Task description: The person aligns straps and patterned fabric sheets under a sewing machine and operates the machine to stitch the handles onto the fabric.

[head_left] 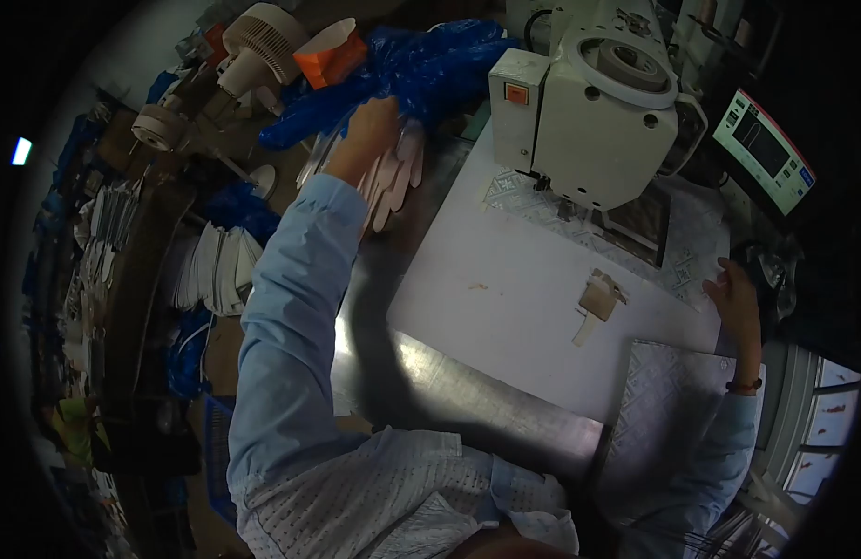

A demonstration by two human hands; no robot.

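Note:
My left hand (367, 135) reaches to the pale flat strips (390, 191) beside the blue plastic (421, 70); its fingers are hidden from view. Over the right edge of the white work surface (477, 289), my right hand (734, 296) hangs with its fingers apart and nothing in them. It is near the patterned sheet (696, 247) under the sewing machine head (598, 121). A small brown and white piece (599, 298) lies on the white surface. Nearer to me, a patterned panel (654, 401) lies below my right hand.
A lit control screen (764, 149) stands right of the machine. At the upper left are a beige fan (261, 45) and an orange container (332, 53). Stacked white pieces (218, 268) lie left of my left arm. A metal edge (477, 387) runs along the near side.

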